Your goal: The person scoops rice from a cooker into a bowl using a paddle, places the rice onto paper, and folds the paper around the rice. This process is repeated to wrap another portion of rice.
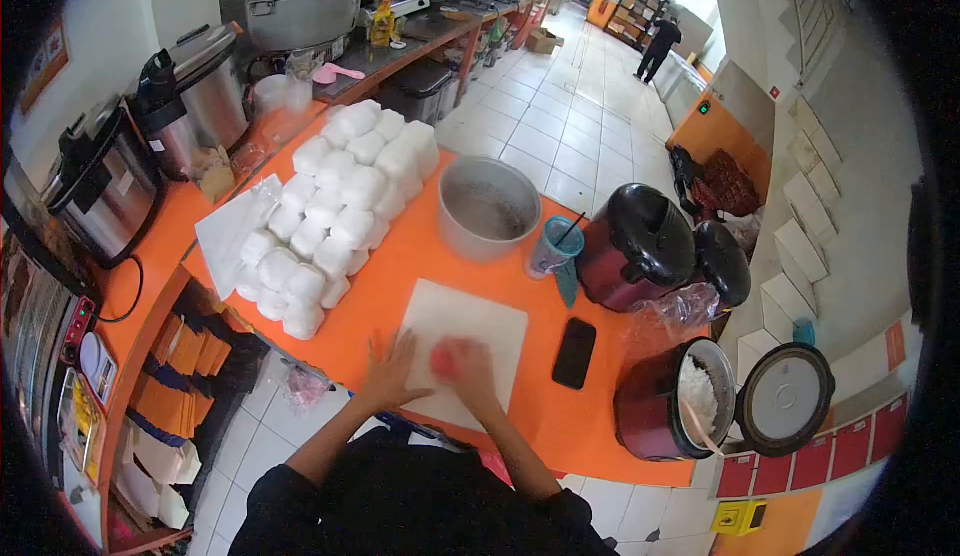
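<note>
Head view: one white board [475, 316] bears two hands: left hand [392, 368] spread flat, right hand [466, 368] blurred, grip unclear. One phone [575, 353] lies just right of the board.

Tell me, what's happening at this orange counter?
A person stands at the orange counter, both hands on a white rectangular board. The left hand lies flat with fingers spread; the right hand is on a small pinkish-red thing, too blurred to identify. Stacked white wrapped bundles sit to the left, an open red rice cooker holding white rice to the right.
</note>
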Demonstrator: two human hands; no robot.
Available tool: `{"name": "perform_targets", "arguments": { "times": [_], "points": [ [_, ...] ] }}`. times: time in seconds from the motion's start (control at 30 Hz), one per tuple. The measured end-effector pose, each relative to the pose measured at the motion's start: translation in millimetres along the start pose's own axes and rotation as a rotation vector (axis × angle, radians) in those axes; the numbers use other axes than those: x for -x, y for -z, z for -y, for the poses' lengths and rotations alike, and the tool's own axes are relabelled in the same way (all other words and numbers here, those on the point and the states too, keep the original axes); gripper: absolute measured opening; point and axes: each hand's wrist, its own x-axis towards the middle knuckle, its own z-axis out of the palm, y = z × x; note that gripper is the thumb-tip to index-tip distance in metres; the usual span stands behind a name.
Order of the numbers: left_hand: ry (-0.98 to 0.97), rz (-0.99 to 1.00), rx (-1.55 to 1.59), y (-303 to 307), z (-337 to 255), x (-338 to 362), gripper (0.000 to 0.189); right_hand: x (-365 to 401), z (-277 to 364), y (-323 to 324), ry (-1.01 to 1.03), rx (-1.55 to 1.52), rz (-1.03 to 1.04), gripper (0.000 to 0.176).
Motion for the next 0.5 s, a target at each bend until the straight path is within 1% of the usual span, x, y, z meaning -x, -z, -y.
{"name": "perform_targets", "arguments": {
  "times": [0.07,0.1,0.2,0.27,0.3,0.37,0.4,0.47,0.5],
  "points": [
    [-0.026,0.058,-0.023,-6.5,6.6,1.6,0.108,5.6,-3.9,-11.8,-0.047,-0.051,-0.020,0.064],
    [-0.030,0.055,-0.031,-3.8,7.2,0.7,0.108,3.8,2.3,-5.2,-0.067,-0.073,-0.031,0.064],
    [-0.053,0.051,-0.040,0.0,6.0,0.6,0.110,6.9,13.0,10.3,-0.003,-0.020,-0.136,0.064],
    [-0.076,0.037,-0.036,-3.9,6.2,0.3,0.113,7.4,12.9,15.4,-0.046,-0.010,-0.164,0.065],
    [-0.069,0.040,-0.020,-2.4,4.6,0.6,0.109,9.1,13.0,17.2,-0.067,-0.006,-0.181,0.065],
    [-0.053,0.041,0.004,6.7,3.6,1.6,0.100,21.9,6.1,29.0,-0.253,-0.110,-0.303,0.065],
    [-0.103,0.024,0.089,7.6,6.1,3.4,0.093,31.1,-1.4,37.2,-0.342,-0.162,-0.363,0.064],
    [-0.207,-0.005,0.265,6.2,17.2,13.4,0.079,68.9,-23.5,45.6,-0.536,0.081,-0.581,0.066],
    [-0.241,0.055,0.343,7.2,23.0,19.3,0.071,94.0,-41.8,47.0,-0.610,0.181,-0.631,0.068]
  ]
}}
